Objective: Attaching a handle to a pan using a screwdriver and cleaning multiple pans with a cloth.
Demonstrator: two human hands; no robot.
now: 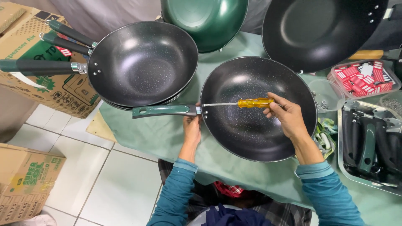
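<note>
Nearest, the left hand [192, 127] clamps the near rim of a black speckled non-stick wok [258, 108] beside its green handle [164, 110] on the green-clothed table; the right hand [287, 114] grips an amber-handled screwdriver [238, 103] whose tip meets the handle fixing. A slipping tip would likely scratch the coating; a loose hold would let the wok turn.
</note>
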